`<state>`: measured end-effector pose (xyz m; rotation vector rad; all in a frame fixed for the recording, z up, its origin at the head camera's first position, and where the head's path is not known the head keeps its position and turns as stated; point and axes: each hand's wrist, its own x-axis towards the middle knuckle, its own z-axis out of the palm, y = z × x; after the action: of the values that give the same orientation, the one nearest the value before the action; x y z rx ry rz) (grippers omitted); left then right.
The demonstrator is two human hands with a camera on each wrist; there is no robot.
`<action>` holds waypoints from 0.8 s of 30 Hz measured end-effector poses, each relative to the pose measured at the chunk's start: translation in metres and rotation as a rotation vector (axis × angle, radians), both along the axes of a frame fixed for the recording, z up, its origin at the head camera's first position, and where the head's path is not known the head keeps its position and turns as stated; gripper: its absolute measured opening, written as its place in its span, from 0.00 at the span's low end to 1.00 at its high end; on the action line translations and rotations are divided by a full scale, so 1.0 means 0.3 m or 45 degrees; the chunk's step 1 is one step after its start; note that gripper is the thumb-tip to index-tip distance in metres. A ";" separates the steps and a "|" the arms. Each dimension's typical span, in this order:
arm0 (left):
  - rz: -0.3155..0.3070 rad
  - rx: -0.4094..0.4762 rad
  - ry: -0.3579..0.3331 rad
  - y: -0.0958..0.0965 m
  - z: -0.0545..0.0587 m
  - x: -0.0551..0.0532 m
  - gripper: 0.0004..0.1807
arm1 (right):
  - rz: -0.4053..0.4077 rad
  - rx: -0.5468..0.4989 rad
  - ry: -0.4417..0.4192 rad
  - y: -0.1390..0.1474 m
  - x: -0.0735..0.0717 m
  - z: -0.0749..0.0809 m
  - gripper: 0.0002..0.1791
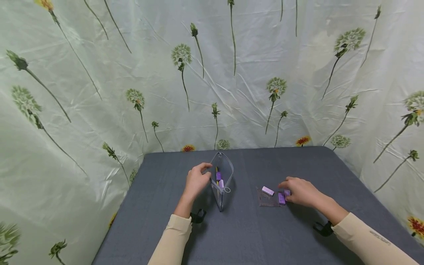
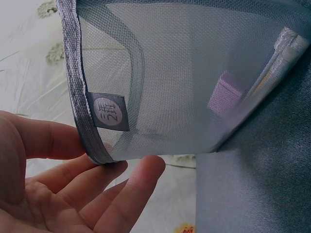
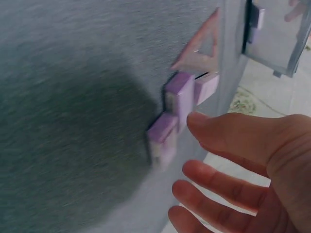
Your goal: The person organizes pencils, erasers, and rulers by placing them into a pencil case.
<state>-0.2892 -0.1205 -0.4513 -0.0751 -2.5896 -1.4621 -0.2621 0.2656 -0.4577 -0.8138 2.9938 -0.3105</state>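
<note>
I count one left hand (image 1: 197, 179) and one right hand (image 1: 302, 192) of mine, one mesh pouch (image 2: 165, 87), one triangular ruler (image 3: 194, 62), three loose purple blocks (image 1: 281, 198), two pouched blocks (image 1: 218, 176) (any others inside I can't number) and two wrist straps (image 1: 198, 216).

We see a grey mesh pouch (image 2: 167, 92) with a darker tag (image 2: 109, 112), two purple blocks (image 1: 281, 198), a paler lilac block (image 1: 268, 191) and a clear triangle (image 3: 194, 62) edged in reddish brown. The counter (image 1: 235, 235) is slate grey, the sleeves (image 1: 172, 239) beige, the wrist straps (image 1: 198, 216) black; a whitish backdrop (image 1: 238, 99) bears a print of green dandelions (image 1: 181, 55) and orange-red blooms (image 1: 303, 140).
</note>
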 end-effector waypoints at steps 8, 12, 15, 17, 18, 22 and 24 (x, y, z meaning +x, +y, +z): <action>-0.014 0.012 0.013 -0.004 -0.002 0.006 0.19 | -0.101 0.017 0.049 0.034 0.019 -0.029 0.21; -0.012 0.008 0.007 -0.003 0.000 0.004 0.19 | -0.132 -0.001 0.052 0.044 0.018 -0.044 0.22; -0.012 0.004 0.003 -0.003 0.001 0.001 0.19 | -0.147 -0.014 0.060 0.051 0.014 -0.055 0.23; -0.012 0.002 0.000 -0.002 0.000 0.000 0.19 | -0.155 -0.021 0.057 0.055 0.013 -0.062 0.23; -0.013 0.003 -0.003 -0.002 0.000 0.000 0.19 | -0.157 -0.023 0.052 0.057 0.013 -0.065 0.24; -0.009 0.009 -0.016 -0.002 -0.002 0.001 0.19 | -0.162 -0.031 0.037 0.061 0.013 -0.077 0.25; -0.005 0.010 -0.020 -0.003 -0.003 0.001 0.19 | -0.166 -0.036 0.038 0.060 0.014 -0.082 0.25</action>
<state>-0.2890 -0.1213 -0.4522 -0.0685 -2.5976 -1.4799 -0.2580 0.2838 -0.4825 -0.6315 3.0837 -0.3476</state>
